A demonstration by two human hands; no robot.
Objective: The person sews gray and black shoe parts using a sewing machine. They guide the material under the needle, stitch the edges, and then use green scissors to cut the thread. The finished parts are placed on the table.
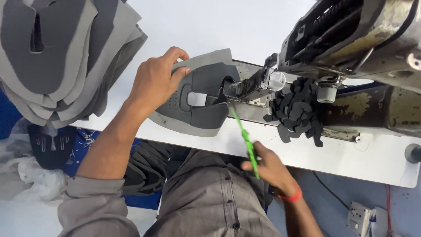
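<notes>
While the person is sitting at the white worktop (307, 153), the left hand (153, 83) is lying on a grey shoe-upper piece (199, 98), its fingers curled over the far edge and the thumb pressing on top, so its grip is pinching that piece flat against the worktop; the piece is sitting just left of the sewing machine (351, 39), its right end touching the machine's needle area; the right hand (269, 169) is hanging at the near edge of the worktop, its grip closed around a green thread snipper (245, 140) whose tip is reaching the right edge of the piece; a heap of small black cut parts (296, 109) is resting beneath the machine arm; a stack of grey cut panels (61, 57) is lying far left.
</notes>
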